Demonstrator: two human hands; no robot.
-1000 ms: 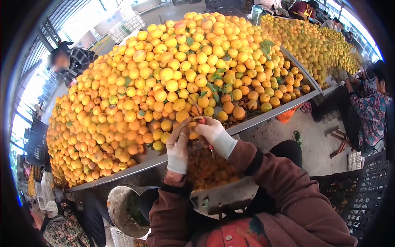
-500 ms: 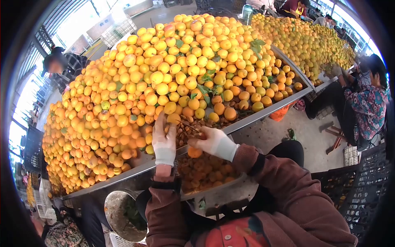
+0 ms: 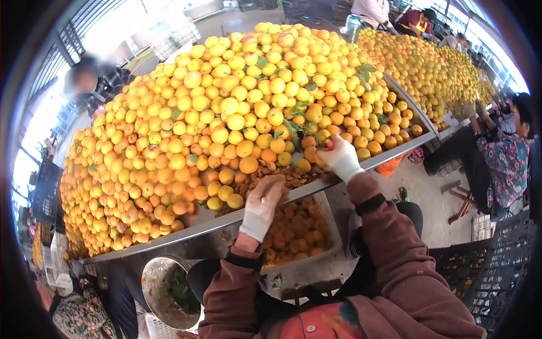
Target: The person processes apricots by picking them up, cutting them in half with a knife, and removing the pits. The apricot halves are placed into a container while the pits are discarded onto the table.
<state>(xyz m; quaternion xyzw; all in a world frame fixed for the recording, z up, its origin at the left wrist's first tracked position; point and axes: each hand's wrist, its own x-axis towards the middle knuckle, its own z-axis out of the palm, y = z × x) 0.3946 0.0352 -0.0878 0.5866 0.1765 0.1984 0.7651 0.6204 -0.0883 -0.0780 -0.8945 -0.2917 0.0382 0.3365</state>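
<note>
My left hand, in a pale glove with bare fingertips, is over the metal table edge beside a heap of brown scraps. Its fingers are loosely bent, with no fruit visible in them. My right hand, gloved the same way, is at the near side of the apricot pile. A small red-ended tool shows between its finger and thumb; the rest of it is hidden. Whole apricots lie against those fingertips. Below the edge, a crate holds orange apricot pieces.
A metal rim borders the table. A white bucket with leaves stands at lower left, and black crates at lower right. A person in a floral top sits at the right; other people are around the tables.
My hands have moved apart: the right went up and right to the whole apricots, the left down and right to the table edge. The apricot at my left fingers is no longer there.
</note>
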